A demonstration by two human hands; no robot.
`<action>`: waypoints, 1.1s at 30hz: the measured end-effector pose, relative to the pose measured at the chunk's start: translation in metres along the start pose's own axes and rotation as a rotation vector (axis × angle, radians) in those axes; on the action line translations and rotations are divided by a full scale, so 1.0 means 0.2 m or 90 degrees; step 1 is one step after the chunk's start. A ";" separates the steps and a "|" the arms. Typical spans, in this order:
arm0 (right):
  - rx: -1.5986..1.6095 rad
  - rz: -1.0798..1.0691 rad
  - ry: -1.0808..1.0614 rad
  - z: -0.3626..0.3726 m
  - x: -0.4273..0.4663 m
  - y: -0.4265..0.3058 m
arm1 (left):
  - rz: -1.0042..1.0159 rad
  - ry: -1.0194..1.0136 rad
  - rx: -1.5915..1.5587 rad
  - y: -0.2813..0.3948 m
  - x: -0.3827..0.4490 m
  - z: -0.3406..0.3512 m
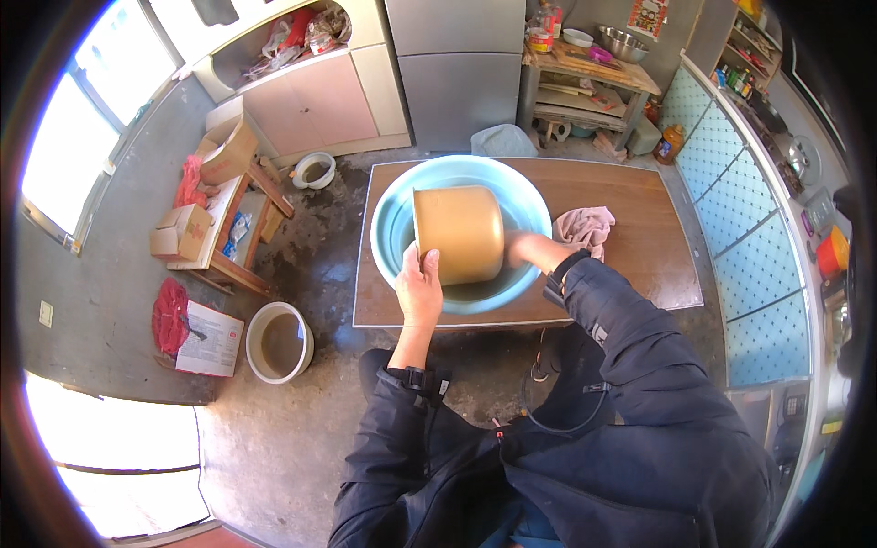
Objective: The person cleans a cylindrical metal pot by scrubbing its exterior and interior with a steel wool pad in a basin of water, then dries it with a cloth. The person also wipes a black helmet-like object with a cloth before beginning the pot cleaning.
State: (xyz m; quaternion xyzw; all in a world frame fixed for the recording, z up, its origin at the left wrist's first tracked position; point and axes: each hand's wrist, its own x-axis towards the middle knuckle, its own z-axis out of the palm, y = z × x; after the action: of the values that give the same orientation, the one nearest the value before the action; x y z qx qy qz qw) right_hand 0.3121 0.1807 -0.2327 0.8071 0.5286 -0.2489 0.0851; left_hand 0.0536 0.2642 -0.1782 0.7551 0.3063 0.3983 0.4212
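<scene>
A gold-coloured metal pot (460, 233), like a rice cooker's inner pot, lies tipped on its side inside a light blue plastic basin (526, 179). Its mouth faces left. My left hand (419, 288) grips the pot's rim at the near side, thumb on the outer wall. Down in the basin, my right hand (519, 249) is beside the pot's base; its fingers are blurred and partly hidden, so their grip does not show. Murky water shows in the bottom of the basin. A crumpled pink cloth (584, 229) rests just right of the basin.
The basin stands on a low brown table (644, 253). On the floor to the left are a white bucket (305, 356) of murky water and a smaller basin (315, 157). A wooden bench (236, 264) holds cardboard boxes. Behind the table stands a grey refrigerator (459, 89).
</scene>
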 end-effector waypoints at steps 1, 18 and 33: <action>-0.044 -0.014 -0.037 -0.05 0.01 0.00 | 0.018 0.008 -0.007 0.00 0.00 0.00; 0.283 -0.175 0.584 -0.22 -0.64 -0.33 | -0.025 -0.054 -0.065 0.05 0.03 -0.03; 0.552 -0.013 0.342 -0.58 0.14 -0.16 | -0.035 -0.102 -0.031 0.08 0.05 -0.08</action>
State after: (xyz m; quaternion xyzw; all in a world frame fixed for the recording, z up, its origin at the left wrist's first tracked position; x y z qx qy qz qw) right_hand 0.3283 0.2644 -0.1430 0.7983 0.3879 -0.2303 -0.3990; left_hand 0.0471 0.2719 -0.1557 0.7653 0.2826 0.3323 0.4733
